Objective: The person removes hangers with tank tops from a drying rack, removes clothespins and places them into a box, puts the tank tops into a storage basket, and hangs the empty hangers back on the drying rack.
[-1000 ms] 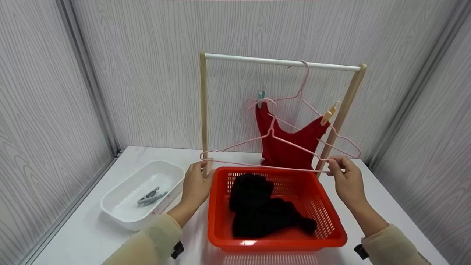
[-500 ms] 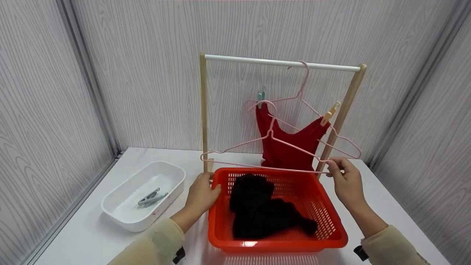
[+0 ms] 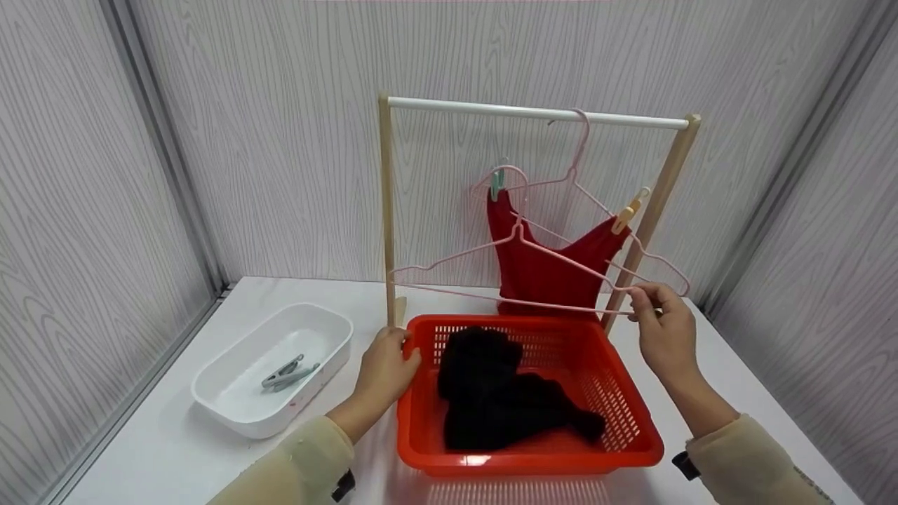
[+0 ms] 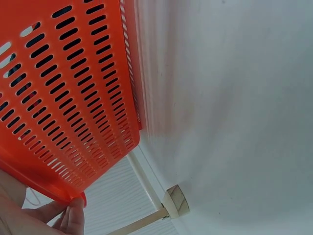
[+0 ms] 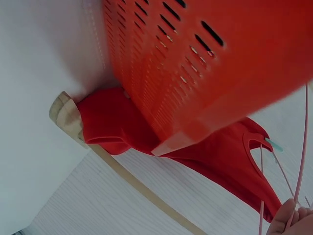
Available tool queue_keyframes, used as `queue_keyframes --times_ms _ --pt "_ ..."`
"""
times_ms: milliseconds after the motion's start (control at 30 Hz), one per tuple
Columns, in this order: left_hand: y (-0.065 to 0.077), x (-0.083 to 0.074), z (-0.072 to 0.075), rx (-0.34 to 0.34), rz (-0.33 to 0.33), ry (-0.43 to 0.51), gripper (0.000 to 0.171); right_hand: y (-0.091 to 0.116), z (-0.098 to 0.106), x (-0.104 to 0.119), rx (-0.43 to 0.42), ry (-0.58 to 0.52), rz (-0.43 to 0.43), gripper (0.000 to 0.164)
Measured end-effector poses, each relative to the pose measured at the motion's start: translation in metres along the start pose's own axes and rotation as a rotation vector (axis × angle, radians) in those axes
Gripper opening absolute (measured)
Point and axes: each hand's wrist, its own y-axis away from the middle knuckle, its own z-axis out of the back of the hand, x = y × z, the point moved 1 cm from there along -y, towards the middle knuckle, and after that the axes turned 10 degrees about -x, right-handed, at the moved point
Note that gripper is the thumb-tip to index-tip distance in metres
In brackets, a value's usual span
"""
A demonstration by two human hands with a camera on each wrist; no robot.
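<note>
My right hand (image 3: 666, 326) pinches one lower corner of a pink clothes hanger (image 3: 565, 259). The hanger is raised above the back of an orange-red plastic basket (image 3: 530, 463), its hook pointing up. On the basket's back left corner, my left hand (image 3: 384, 365) grips the rim; its fingers (image 4: 73, 215) curl round the edge in the left wrist view. A crumpled black garment (image 3: 501, 410) lies inside the basket. Behind it, a red garment (image 3: 547, 273) hangs from a second pink hanger (image 3: 581, 147), held by a green clothespin (image 3: 497, 184) and a yellow clothespin (image 3: 626, 216).
A clothes rack with a white bar (image 3: 477, 108) and wooden posts (image 3: 388, 210) stands at the back of the white table (image 3: 168, 449). To the left sits a white tray (image 3: 231, 414) with grey clothespins (image 3: 287, 375) in it. Wood-grain panels (image 3: 280, 140) enclose the table.
My left hand has left the hanger's left end and moved down to the basket rim. The hanger, still held in my right hand, has risen slightly.
</note>
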Motion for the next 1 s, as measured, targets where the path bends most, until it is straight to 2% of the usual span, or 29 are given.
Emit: queue_keyframes --times_ms 200,567,700,867,1000 --pt "0.000 -0.001 0.001 0.017 0.022 -0.003 0.032 -0.007 -0.004 0.004 -0.028 0.024 0.004 0.024" --pt "0.000 0.002 -0.001 0.025 0.011 -0.008 0.034 -0.022 -0.006 0.017 -0.091 0.040 -0.001 0.027" --pt "0.000 0.004 -0.003 0.013 -0.003 -0.025 0.033 -0.025 -0.010 0.021 -0.121 0.054 0.016 0.028" --pt "0.001 0.004 -0.005 0.032 0.034 -0.002 0.034 -0.028 -0.018 0.025 -0.171 0.040 0.030 0.029" --pt "0.001 0.004 -0.004 0.029 0.031 -0.001 0.033 -0.030 -0.025 0.031 -0.206 0.018 0.023 0.028"
